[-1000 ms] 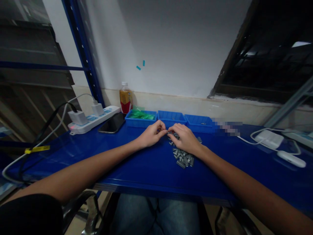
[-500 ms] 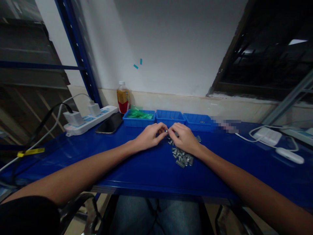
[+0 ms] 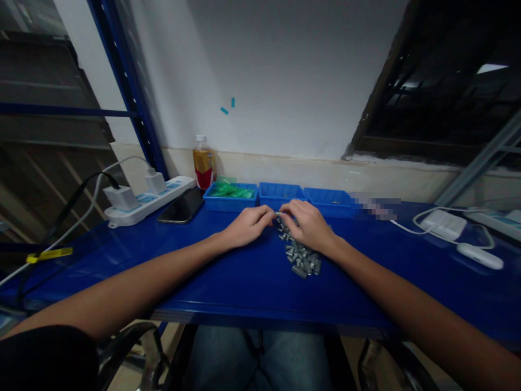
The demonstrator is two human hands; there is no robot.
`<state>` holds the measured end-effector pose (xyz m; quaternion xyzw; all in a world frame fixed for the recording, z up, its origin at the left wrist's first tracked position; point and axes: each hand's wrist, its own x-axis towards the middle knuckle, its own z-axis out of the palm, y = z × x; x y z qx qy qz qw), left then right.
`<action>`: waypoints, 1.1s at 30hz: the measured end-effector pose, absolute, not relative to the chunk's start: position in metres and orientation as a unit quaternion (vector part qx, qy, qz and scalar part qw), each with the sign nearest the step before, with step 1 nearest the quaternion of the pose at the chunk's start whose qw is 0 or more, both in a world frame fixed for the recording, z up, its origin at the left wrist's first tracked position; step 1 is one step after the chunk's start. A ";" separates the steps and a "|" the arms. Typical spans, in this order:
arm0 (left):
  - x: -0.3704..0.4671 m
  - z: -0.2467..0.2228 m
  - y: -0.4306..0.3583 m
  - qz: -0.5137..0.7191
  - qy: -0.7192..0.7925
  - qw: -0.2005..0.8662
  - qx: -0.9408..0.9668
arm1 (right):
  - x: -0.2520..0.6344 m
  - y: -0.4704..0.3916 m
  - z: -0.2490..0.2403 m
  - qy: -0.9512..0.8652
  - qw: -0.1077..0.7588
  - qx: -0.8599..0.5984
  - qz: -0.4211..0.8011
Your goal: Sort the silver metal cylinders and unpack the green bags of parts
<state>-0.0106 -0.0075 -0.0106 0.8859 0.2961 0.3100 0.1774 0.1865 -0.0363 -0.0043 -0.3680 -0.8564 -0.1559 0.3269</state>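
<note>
Over the table, fingertips almost meeting, my two hands have a small silver metal piece [image 3: 278, 213] between them; its exact kind is too small to make out. My left hand [image 3: 249, 225] is closed in a pinch at the piece's left end. From the other side, my right hand [image 3: 307, 227] pinches it between thumb and fingers. Below and partly behind my right hand lies a loose pile of small grey metal cylinders [image 3: 300, 257], some longer than others. My right palm and wrist hide part of that pile.
Behind my hands stand a blue bin of green plastic pieces [image 3: 231, 190], a middle blue bin [image 3: 280, 191] and a right blue bin [image 3: 329, 202] with a small item. On the left are a phone [image 3: 181, 206], a power strip [image 3: 171, 191] and a bottle [image 3: 203, 163]. A white charger [image 3: 443, 225] lies right.
My fingertips have drawn slightly apart, showing more of the metal piece between them. The right hand's thumb and fingers form a wider gap. The view has shifted a little.
</note>
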 end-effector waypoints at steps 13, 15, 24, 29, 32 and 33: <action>-0.008 -0.030 0.016 0.234 0.238 0.016 0.943 | 0.303 0.020 -0.002 -0.645 0.347 -0.651 -0.201; -0.005 -0.029 0.018 0.209 0.232 0.028 0.950 | 0.306 0.020 -0.006 -0.641 0.318 -0.672 -0.191; -0.009 -0.028 0.018 0.235 0.273 0.051 0.931 | 0.256 0.002 -0.004 -0.719 0.330 -0.592 -0.151; -0.009 -0.025 0.011 0.297 0.267 0.098 0.911 | 0.204 -0.026 -0.005 -0.810 0.326 -0.475 -0.110; -0.008 -0.021 0.003 0.356 0.272 0.155 0.880 | 0.186 -0.040 -0.007 -0.849 0.299 -0.419 -0.117; -0.007 -0.020 0.000 0.372 0.269 0.170 0.872 | 0.183 -0.042 -0.007 -0.857 0.292 -0.406 -0.120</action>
